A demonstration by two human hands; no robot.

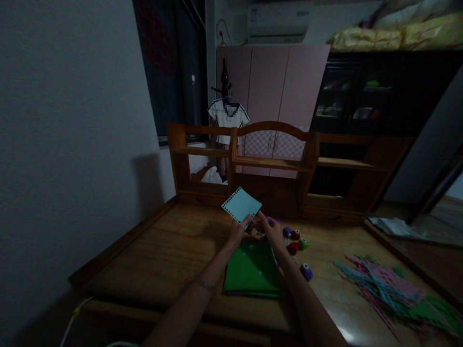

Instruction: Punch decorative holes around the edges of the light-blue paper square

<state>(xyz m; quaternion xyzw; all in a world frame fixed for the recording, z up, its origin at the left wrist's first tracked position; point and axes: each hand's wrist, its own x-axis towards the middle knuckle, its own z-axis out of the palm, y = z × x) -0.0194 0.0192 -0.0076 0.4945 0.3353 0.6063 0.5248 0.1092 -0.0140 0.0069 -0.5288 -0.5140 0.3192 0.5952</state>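
Note:
My left hand (pixel 238 233) pinches the lower corner of a light blue square sheet (pixel 241 204), which has a row of small holes along its edges. The sheet is tilted above the wooden surface. My right hand (pixel 272 230) is beside the sheet's right corner with its fingers curled together; I cannot make out what, if anything, is between them. Below both hands lies a stack of green sheets (pixel 252 270). Small red, purple and green pieces with eye-like spots, such as a purple one (pixel 306 272) and a green one (pixel 303 243), lie to the right of my right hand.
A pile of pink, blue and green strips and sheets (pixel 394 289) lies on the right of the wooden surface (pixel 162 250). A wooden shelf unit (pixel 267 164) borders the far side. A wall (pixel 83 120) stands to the left.

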